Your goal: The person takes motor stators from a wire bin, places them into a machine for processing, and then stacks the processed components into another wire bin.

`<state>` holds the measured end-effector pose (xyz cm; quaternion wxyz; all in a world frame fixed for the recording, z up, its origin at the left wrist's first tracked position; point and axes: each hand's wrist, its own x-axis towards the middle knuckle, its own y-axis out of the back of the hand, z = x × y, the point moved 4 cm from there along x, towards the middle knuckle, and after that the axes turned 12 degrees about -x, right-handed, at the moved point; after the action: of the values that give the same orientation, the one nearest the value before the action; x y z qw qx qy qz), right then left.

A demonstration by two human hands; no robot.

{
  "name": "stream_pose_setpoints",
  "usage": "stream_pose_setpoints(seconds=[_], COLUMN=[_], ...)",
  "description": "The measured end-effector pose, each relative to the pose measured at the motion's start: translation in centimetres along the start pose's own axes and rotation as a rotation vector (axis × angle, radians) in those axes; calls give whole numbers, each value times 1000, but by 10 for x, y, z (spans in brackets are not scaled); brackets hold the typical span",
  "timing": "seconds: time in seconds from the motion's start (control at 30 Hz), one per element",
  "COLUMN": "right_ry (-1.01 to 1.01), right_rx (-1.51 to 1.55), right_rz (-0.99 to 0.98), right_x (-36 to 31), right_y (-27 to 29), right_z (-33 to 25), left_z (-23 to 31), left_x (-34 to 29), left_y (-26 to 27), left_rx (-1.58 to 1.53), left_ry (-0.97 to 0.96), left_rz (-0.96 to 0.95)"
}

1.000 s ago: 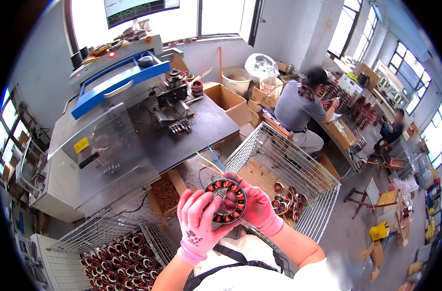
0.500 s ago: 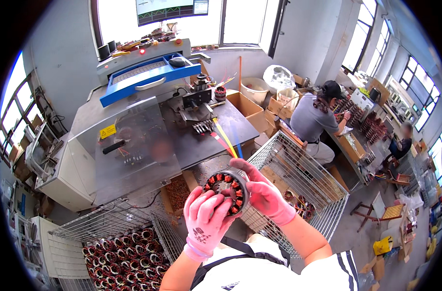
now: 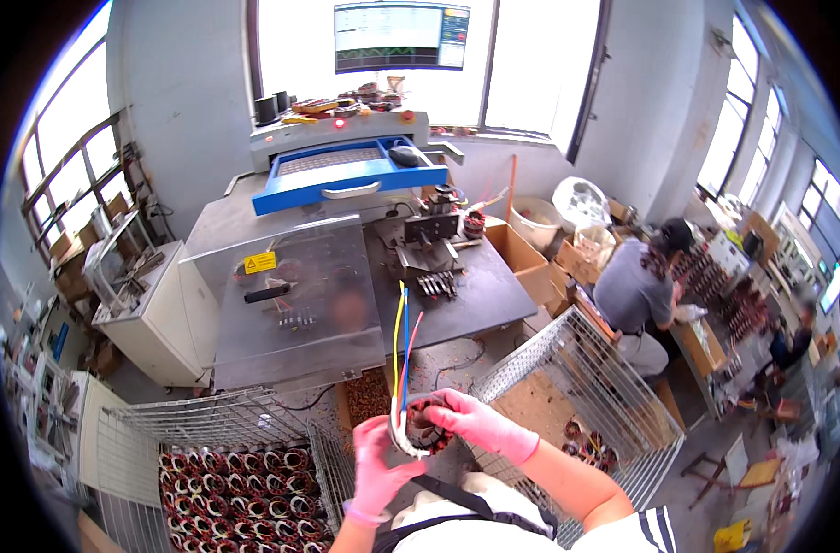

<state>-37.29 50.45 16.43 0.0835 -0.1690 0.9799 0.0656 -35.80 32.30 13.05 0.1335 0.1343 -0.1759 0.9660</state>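
Note:
A ring-shaped motor stator (image 3: 437,442) with dark windings is held up in front of me, turned so that its white-bound side shows. My left hand (image 3: 375,470), in a pink glove, grips its left rim. My right hand (image 3: 484,426), gloved alike, is closed on the upper right of the ring, with fingertips over the opening. Yellow, blue and red lead wires (image 3: 399,346) stand up from the stator's left side. Gloves hide part of the rim.
At lower left a wire cage (image 3: 199,398) holds rows of stators. Another cage (image 3: 643,442) to the right has several stators inside. Ahead stands a dark bench (image 3: 480,309) with a clear cover (image 3: 300,346), a fixture (image 3: 429,230) and terminal clamps (image 3: 436,285). A person (image 3: 634,290) sits at right.
The stator has been turned over, from its open face with red-black windings to its white-bound side, and its wires now point up. Both hands have shifted grip. My view has swung left.

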Motion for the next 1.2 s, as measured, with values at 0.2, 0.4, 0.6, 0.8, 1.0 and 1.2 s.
stream_pose_setpoints(seconds=[0.2, 0.4, 0.6, 0.8, 1.0, 1.2], right_ry=[-15, 98, 117, 34, -200, -331], right_rx=[-480, -357, -303, -125, 359, 672], right_rz=[-111, -207, -171, -276, -443, -546], right_x=[37, 86, 107, 136, 167, 171], right_y=[4, 30, 117, 186, 194, 183], right_z=[-20, -17, -23, -7, 31, 49], left_z=[-20, -10, 4, -1, -48, -73], left_x=[33, 94, 149, 206, 258, 254], left_y=[29, 37, 45, 2, -75, -67], left_rx=[-510, -903, -880, -668, -520, -292], left_ry=[60, -285, -499, -493, 73, 257], left_rz=[65, 442, 588, 417, 307, 260])
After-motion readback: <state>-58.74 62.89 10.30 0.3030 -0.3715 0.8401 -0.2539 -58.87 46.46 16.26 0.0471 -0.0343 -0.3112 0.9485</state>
